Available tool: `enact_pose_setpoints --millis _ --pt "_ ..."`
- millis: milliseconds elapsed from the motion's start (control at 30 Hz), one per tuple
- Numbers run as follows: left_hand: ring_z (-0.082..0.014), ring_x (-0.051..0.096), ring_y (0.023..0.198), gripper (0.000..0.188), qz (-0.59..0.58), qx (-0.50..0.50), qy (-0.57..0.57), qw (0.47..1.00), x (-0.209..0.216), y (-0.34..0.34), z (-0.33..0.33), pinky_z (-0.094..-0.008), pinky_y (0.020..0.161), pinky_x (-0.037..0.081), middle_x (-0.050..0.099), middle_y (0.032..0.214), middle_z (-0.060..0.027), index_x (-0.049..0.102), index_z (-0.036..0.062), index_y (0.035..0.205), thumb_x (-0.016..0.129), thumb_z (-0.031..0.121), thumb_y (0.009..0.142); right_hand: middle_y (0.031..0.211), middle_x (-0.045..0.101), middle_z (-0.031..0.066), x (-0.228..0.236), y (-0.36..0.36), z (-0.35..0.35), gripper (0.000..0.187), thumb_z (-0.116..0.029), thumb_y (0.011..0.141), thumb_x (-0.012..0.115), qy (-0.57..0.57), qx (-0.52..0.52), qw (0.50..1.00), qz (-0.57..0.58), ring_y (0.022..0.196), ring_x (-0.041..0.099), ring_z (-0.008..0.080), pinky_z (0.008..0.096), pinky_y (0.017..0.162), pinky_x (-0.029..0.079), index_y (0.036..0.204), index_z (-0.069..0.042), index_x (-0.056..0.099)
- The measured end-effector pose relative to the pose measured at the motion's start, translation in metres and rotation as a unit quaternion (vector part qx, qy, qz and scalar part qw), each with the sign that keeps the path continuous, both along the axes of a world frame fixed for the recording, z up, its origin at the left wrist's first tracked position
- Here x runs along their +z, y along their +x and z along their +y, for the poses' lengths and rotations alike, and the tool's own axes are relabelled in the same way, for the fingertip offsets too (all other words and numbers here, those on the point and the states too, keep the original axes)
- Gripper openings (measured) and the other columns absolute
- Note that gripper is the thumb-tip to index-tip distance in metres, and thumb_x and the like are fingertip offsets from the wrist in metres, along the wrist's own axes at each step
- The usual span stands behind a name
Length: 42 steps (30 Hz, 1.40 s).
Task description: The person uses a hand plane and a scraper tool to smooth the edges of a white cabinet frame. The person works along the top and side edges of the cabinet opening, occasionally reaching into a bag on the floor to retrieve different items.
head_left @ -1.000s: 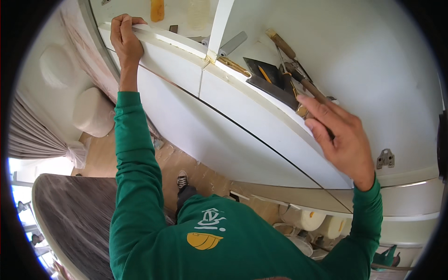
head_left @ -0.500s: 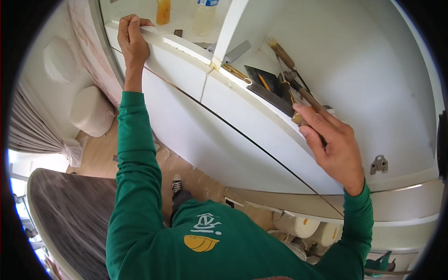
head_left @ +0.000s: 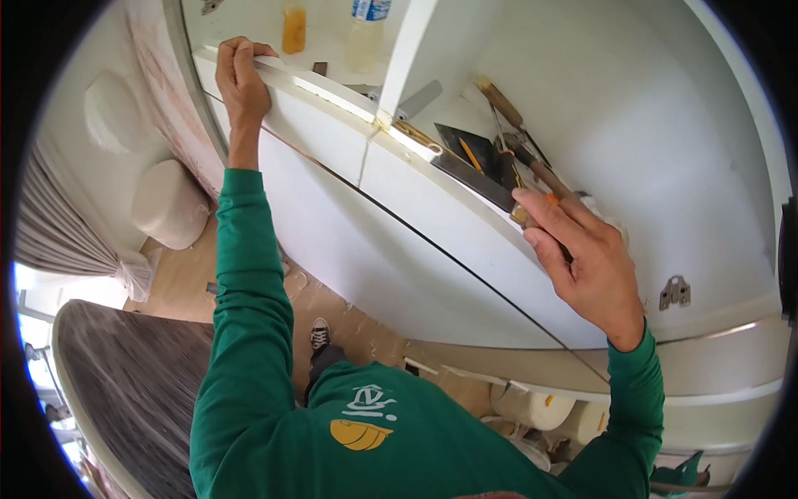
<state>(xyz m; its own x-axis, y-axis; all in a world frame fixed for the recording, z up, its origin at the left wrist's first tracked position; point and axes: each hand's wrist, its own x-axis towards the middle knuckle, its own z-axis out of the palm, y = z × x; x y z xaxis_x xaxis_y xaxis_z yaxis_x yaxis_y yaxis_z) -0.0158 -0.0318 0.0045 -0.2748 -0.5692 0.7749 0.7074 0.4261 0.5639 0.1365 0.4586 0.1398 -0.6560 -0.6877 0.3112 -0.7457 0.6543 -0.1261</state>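
Note:
My left hand is closed over the cabinet's white front edge at the upper left, its fingers hooked over the top. On the right, my right hand is closed round the wooden handle of a tool with a long, flat, dark blade. File or chisel, I cannot tell which. The blade lies along the cabinet's front rim, and my palm hides most of the handle. Just behind it lie a dark flat plate, a pencil and several wooden-handled tools.
A white upright divider splits the cabinet. Left of it stand a clear bottle and a small orange bottle. A metal hinge plate is fixed at the right. Behind me at lower left is a dark curved tabletop.
My right hand and the dark-bladed tool have shifted slightly left along the rim. My left hand keeps its hold on the edge. The whole view has moved a little.

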Motion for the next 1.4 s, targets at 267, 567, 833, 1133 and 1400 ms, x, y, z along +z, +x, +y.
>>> enact_pose_setpoints --millis 267,567,833,1133,1400 --pt "-0.0149 0.065 0.084 0.021 -0.007 -0.014 0.005 1.000 -0.004 -0.001 0.005 -0.0292 0.086 0.051 0.079 0.089 -0.0117 0.061 0.0034 0.110 0.049 0.020 0.115 0.092 0.070 0.0076 -0.004 0.003 -0.003 0.041 -0.017 0.106 0.075 -0.006 -0.007 1.000 0.007 0.075 0.066 0.0288 0.0421 0.070 0.056 0.147 -0.016 0.073" --pt "-0.0132 0.063 0.086 0.023 0.005 0.000 -0.004 1.000 -0.001 0.001 0.001 -0.0284 0.084 0.050 0.080 0.089 -0.0091 0.063 0.0037 0.111 0.050 0.022 0.115 0.091 0.068 0.0088 -0.003 -0.001 0.004 0.040 -0.020 0.107 0.074 0.010 0.002 0.999 0.040 0.076 0.065 0.0291 0.0434 0.070 0.056 0.147 -0.017 0.073" --pt "-0.0166 0.066 0.084 0.023 0.004 -0.002 0.002 1.000 -0.002 0.001 0.001 -0.0307 0.083 0.053 0.079 0.091 -0.0121 0.063 0.0026 0.112 0.049 0.020 0.115 0.092 0.069 0.0082 -0.006 0.009 0.000 0.040 -0.018 0.106 0.076 0.003 -0.010 0.999 0.038 0.077 0.066 0.0281 0.0422 0.070 0.056 0.146 -0.017 0.074" --pt "-0.0147 0.063 0.084 0.023 -0.008 0.017 -0.008 1.000 -0.002 -0.001 0.009 -0.0291 0.085 0.049 0.079 0.088 -0.0084 0.063 0.0034 0.108 0.049 0.020 0.115 0.094 0.070 0.0075 0.004 0.000 -0.002 0.042 -0.019 0.106 0.075 0.031 -0.010 0.999 0.025 0.082 0.067 0.0292 0.0437 0.073 0.057 0.148 -0.016 0.072" --pt "-0.0157 0.065 0.086 0.021 -0.009 -0.001 0.011 1.000 -0.002 0.001 0.007 -0.0308 0.088 0.051 0.079 0.088 -0.0111 0.062 0.0027 0.109 0.049 0.019 0.115 0.093 0.070 0.0094 -0.006 0.007 -0.005 0.041 -0.021 0.107 0.074 0.010 0.013 0.998 0.064 0.082 0.067 0.0315 0.0448 0.073 0.058 0.147 -0.016 0.072"
